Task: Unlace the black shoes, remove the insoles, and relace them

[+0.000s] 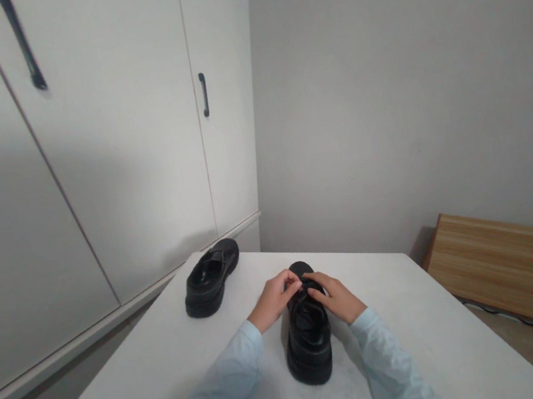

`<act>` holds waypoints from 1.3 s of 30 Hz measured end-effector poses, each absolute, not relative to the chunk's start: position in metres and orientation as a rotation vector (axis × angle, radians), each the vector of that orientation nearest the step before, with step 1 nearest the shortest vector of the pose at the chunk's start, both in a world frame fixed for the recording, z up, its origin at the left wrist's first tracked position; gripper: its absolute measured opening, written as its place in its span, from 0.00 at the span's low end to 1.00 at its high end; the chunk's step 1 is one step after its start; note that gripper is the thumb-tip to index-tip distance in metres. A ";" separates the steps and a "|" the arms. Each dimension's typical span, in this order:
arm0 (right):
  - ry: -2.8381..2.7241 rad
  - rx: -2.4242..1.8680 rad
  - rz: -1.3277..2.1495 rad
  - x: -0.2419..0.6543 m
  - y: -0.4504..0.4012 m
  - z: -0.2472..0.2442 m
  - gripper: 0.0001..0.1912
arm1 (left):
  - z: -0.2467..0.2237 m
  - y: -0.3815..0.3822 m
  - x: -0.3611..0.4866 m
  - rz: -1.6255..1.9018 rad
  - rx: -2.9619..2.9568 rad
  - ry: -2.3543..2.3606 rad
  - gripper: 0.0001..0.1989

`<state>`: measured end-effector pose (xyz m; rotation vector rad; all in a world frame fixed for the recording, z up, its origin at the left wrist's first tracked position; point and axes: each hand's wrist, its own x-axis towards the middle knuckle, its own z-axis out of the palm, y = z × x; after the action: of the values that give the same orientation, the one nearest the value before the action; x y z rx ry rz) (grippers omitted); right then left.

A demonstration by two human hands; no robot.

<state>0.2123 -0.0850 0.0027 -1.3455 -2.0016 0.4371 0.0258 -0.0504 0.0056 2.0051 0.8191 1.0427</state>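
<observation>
A black shoe (310,344) stands on the white table (173,376), its toe pointing away and its heel toward me. At the front part of its opening, my left hand (278,297) is on the left side with thumb and index finger pinched together. What that pinch holds is too small and dark to make out. My right hand (335,296) is on the right side of the same shoe, thumb and fingers bent over its upper around dark material, perhaps a lace. A second black shoe (209,283) sits untouched at the table's back left.
White cabinets (133,126) with dark handles (204,95) rise behind the table on the left. A grey wall (380,87) is at the back. To the right lies a wooden board (516,274), with a dark cable (529,321) along its lower edge.
</observation>
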 end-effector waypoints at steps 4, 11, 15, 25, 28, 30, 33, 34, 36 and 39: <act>-2.000 -1.355 0.444 0.212 -0.085 0.003 0.21 | 0.005 -0.051 0.027 1.026 1.971 0.774 0.09; -2.004 -1.330 0.452 0.213 -0.084 0.003 0.21 | 0.007 -0.052 0.027 0.963 1.820 0.597 0.14; -2.013 -1.325 0.462 0.214 -0.085 0.002 0.22 | 0.010 -0.053 0.026 0.988 1.760 0.587 0.13; -1.996 -1.327 0.463 0.214 -0.084 0.000 0.21 | 0.003 -0.044 0.026 1.187 1.804 0.683 0.05; -2.009 -1.337 0.472 0.214 -0.085 0.002 0.21 | 0.004 -0.045 0.026 1.192 1.763 0.655 0.04; -2.006 -1.340 0.474 0.214 -0.086 0.003 0.21 | 0.004 -0.047 0.027 1.162 1.706 0.628 0.03; -2.000 -1.338 0.477 0.214 -0.086 0.003 0.21 | 0.005 -0.047 0.028 1.126 1.664 0.615 0.03; -1.998 -1.336 0.478 0.214 -0.086 0.003 0.21 | 0.006 -0.048 0.027 1.125 1.671 0.622 0.04; -1.994 -1.329 0.474 0.214 -0.086 0.002 0.21 | 0.008 -0.048 0.027 1.123 1.696 0.643 0.03; -1.990 -1.323 0.470 0.215 -0.086 0.003 0.21 | 0.010 -0.048 0.024 1.082 1.727 0.628 0.03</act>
<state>0.2146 -0.0863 0.0026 -1.3228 -1.9902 0.4703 0.0240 -0.0482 0.0104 1.7265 0.6282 1.0825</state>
